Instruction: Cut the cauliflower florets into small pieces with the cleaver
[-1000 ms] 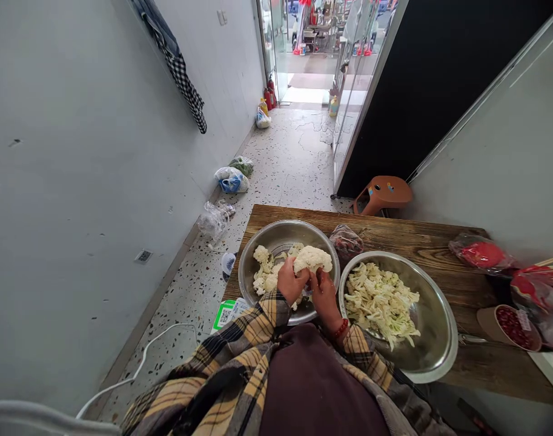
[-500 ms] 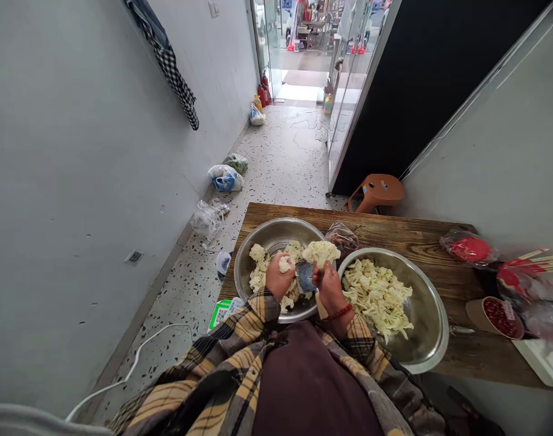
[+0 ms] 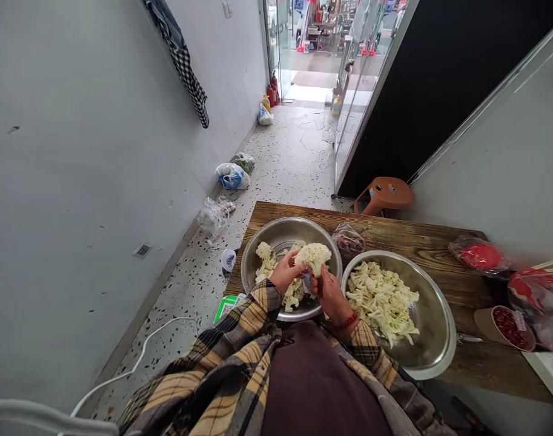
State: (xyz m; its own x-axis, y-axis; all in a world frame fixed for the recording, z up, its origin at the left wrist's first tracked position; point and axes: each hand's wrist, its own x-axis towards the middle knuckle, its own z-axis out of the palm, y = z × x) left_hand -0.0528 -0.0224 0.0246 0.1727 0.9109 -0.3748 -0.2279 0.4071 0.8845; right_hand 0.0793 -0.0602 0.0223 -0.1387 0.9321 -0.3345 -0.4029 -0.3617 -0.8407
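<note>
Above the left steel bowl, both hands meet at a large piece of cauliflower. My right hand, with a red bracelet at its wrist, is closed around the stem end. Fingers of my left hand are closed against the left side of the same piece. A bluish-grey blade shows between the hands; its handle is hidden. Cauliflower florets lie in the left bowl, partly behind my hands. The right steel bowl holds a heap of cut cauliflower.
Behind the bowls is a bag of reddish food on the wooden table. To the right are a red bagged item, a tub of red pieces and skewers. An orange stool stands beyond the table.
My left hand has moved right to the large cauliflower piece; the small floret it held is no longer visible in it. The blade is now mostly covered. The view has shifted slightly.
</note>
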